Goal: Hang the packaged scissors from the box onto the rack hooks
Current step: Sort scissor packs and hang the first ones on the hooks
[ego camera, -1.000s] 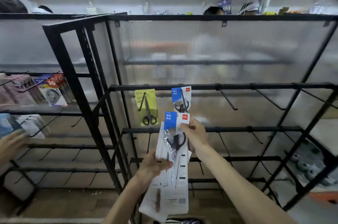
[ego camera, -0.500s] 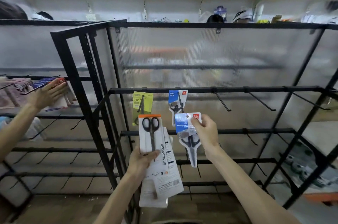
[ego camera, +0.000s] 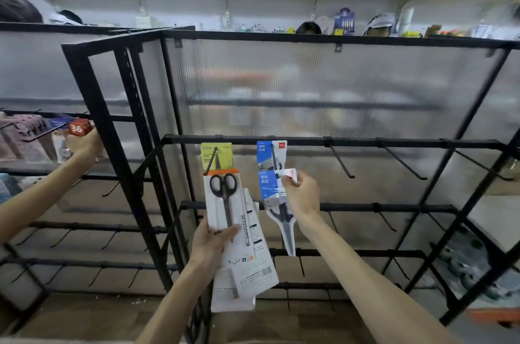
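Pinching the blue scissors pack [ego camera: 270, 189] by its top, the right hand [ego camera: 302, 197] holds it at a hook [ego camera: 273, 156] — left hand [ego camera: 211, 242] grips white packs [ego camera: 222, 211].

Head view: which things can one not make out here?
Box: outside the head view.
Blue pack hole: right hand and glare hide whether the hook passes through it.
Packs behind the white pack: it and the left hand cover them, so their number is unclear.
Yellow pack: white pack covers its lower half.
Goods behind the ribbed panel: blurred.
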{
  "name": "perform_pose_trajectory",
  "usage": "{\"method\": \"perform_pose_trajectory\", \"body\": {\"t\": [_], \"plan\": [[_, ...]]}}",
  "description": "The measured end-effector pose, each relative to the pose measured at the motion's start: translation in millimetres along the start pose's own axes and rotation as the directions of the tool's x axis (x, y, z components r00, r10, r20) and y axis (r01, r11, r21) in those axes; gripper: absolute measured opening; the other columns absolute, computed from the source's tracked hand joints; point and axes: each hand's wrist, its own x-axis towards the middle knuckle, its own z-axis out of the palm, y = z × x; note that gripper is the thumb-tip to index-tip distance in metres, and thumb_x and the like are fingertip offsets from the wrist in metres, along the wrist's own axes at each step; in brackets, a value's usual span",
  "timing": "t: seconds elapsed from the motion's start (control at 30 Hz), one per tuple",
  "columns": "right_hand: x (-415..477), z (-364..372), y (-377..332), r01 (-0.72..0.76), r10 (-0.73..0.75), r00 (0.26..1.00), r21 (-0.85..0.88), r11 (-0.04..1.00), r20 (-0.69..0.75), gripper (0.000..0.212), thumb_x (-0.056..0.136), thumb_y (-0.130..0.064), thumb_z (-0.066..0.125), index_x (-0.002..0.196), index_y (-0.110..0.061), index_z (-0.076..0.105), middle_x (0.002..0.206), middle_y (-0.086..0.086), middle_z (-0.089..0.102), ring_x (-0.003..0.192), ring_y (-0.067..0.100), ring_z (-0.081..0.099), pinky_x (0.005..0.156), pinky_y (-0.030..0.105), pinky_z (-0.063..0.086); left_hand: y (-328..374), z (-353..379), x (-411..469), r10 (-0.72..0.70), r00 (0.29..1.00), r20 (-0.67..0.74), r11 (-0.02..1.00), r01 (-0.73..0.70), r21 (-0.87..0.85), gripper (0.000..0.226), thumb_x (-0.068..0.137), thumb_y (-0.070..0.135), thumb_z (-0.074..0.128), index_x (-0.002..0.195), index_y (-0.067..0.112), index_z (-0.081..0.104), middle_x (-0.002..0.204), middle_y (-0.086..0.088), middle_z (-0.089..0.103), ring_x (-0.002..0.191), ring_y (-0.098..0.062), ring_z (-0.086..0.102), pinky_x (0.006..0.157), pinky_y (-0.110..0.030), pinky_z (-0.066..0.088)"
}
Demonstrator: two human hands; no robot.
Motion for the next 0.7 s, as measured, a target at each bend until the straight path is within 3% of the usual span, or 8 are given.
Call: {"method": "perform_pose_trajectory", "body": {"t": [0.1, 0.23, 0.4, 0.53, 0.63, 0.7], "plan": [[17.8, 5.1, 1.8, -0.009, 0.010, 1.000, -0.066, 0.998, 0.012, 0.008, 0.101, -0.023, 0.057, 0.095, -0.019, 0.058, 0.091, -0.001, 0.064, 0.087, 0.015, 0.065, 0.066, 0.025, 0.051, 3.0, 4.1, 5.4, -0.010, 1.000, -0.006, 1.000, 0.010, 0.003, 0.045, 0.078, 0.005, 0.084, 0.118, 0.005, 0.064, 0.103, -0.015, 0.078, 0.089, -0.035, 0.077, 0.079, -0.052, 0.062], [49.9, 15.1, -0.1, -0.029, 0.034, 0.999, -0.215, 0.976, 0.023, 0.023, 0.103, -0.029, 0.051, 0.092, -0.011, 0.060, 0.085, -0.002, 0.061, 0.071, 0.007, 0.054, 0.055, 0.020, 0.034, 6.1, 11.3, 9.1, -0.031, 0.999, -0.019, 0.999, 0.031, -0.016, 0.042, 0.079, 0.006, 0.084, 0.116, 0.006, 0.063, 0.099, -0.012, 0.079, 0.086, -0.033, 0.077, 0.068, -0.042, 0.064], [85.1, 28.3, 1.0, -0.065, 0.070, 0.997, -0.149, 0.987, 0.026, 0.035, 0.102, -0.025, 0.053, 0.069, -0.014, 0.052, 0.066, -0.001, 0.051, 0.063, 0.013, 0.047, 0.052, 0.023, 0.029, 9.3, 8.7, 12.5, -0.058, 0.998, 0.009, 0.998, 0.058, 0.028, 0.044, 0.081, 0.005, 0.081, 0.120, 0.007, 0.061, 0.099, -0.011, 0.079, 0.082, -0.030, 0.077, 0.064, -0.035, 0.062], [108.3, 34.7, 0.2, -0.077, 0.088, 0.996, -0.232, 0.970, 0.034, 0.025, 0.103, -0.025, 0.050, 0.084, -0.010, 0.057, 0.070, -0.002, 0.052, 0.061, 0.007, 0.046, 0.050, 0.022, 0.028, 12.5, 3.3, 17.5, -0.057, 0.998, 0.024, 0.995, 0.055, 0.079, 0.046, 0.080, 0.006, 0.082, 0.120, 0.007, 0.061, 0.100, -0.011, 0.079, 0.084, -0.030, 0.077, 0.067, -0.035, 0.062], [124.9, 41.3, 3.7, -0.114, 0.126, 0.992, -0.270, 0.956, 0.029, 0.030, 0.102, -0.030, 0.050, 0.087, -0.005, 0.059, 0.075, 0.005, 0.057, 0.069, 0.022, 0.055, 0.055, 0.029, 0.033, 14.8, 1.1, 24.0, -0.074, 0.997, -0.008, 0.994, 0.075, 0.074, 0.046, 0.079, 0.005, 0.083, 0.119, 0.008, 0.061, 0.099, -0.009, 0.079, 0.085, -0.029, 0.077, 0.066, -0.034, 0.062], [131.1, 42.6, 3.5, -0.119, 0.136, 0.990, -0.267, 0.956, 0.044, 0.029, 0.102, -0.029, 0.050, 0.087, -0.006, 0.059, 0.076, 0.005, 0.058, 0.069, 0.023, 0.056, 0.055, 0.030, 0.035, 17.2, 1.8, 25.6, -0.075, 0.997, -0.013, 0.994, 0.076, 0.076, 0.046, 0.079, 0.006, 0.083, 0.119, 0.008, 0.061, 0.100, -0.010, 0.079, 0.082, -0.028, 0.077, 0.064, -0.031, 0.060]]}}
